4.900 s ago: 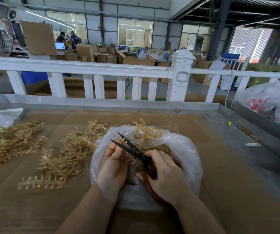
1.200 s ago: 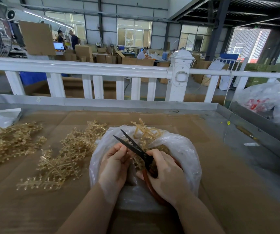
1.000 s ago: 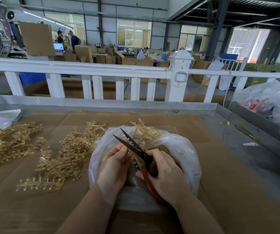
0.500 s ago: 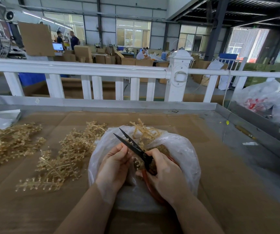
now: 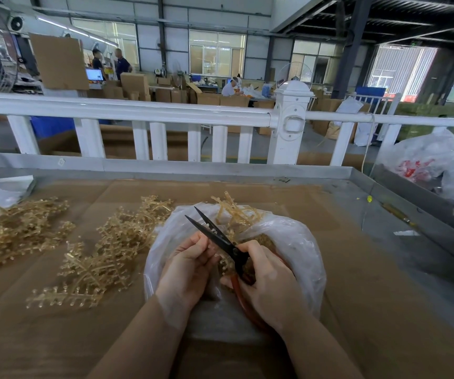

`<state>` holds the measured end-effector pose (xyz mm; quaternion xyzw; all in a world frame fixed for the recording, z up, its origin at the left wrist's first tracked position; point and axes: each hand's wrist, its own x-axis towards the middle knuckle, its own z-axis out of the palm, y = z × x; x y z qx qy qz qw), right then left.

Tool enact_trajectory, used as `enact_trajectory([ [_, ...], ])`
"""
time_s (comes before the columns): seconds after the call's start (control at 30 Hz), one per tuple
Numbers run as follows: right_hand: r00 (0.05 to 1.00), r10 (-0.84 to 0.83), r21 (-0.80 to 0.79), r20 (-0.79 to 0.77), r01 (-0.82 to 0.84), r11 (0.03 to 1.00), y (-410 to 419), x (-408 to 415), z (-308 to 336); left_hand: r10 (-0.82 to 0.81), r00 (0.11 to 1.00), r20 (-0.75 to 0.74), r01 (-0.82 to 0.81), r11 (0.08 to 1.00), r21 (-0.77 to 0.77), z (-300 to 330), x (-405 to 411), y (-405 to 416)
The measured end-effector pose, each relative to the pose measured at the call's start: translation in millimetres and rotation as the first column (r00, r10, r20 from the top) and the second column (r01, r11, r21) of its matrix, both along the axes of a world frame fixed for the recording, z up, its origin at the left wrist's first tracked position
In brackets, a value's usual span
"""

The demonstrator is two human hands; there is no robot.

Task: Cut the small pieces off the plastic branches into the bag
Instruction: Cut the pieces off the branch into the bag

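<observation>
Head view: plastic branch point(image 5: 221, 259), pale gold, held over the open mouth of the clear bag point(image 5: 297, 242), which sits near the middle of the cardboard-covered table point(image 5: 357, 310). Left hand point(image 5: 190, 266) pinches the branch between curled fingers. Right hand point(image 5: 272, 283) grips red-handled scissors point(image 5: 220, 237); black blades parted, tips pointing to the far edge. Cut pieces lie inside the bag. Bare stems point(image 5: 234, 212) stick out over its far rim. Uncut branch piles point(image 5: 111, 242) lie left of the bag, more toward the left edge point(image 5: 15, 231). White railing point(image 5: 165, 113) beyond the far edge
</observation>
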<state>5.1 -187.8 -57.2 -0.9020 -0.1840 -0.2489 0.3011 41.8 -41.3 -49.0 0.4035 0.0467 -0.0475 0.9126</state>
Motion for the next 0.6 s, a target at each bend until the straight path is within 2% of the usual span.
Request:
enact_trajectory([
  [0.6,1.000,0.002,-0.025,-0.004,-0.002,1.000,1.6,0.6,2.0,-0.012,1.000,0.001,0.012,1.000,0.008,0.3,0.8,0.4],
])
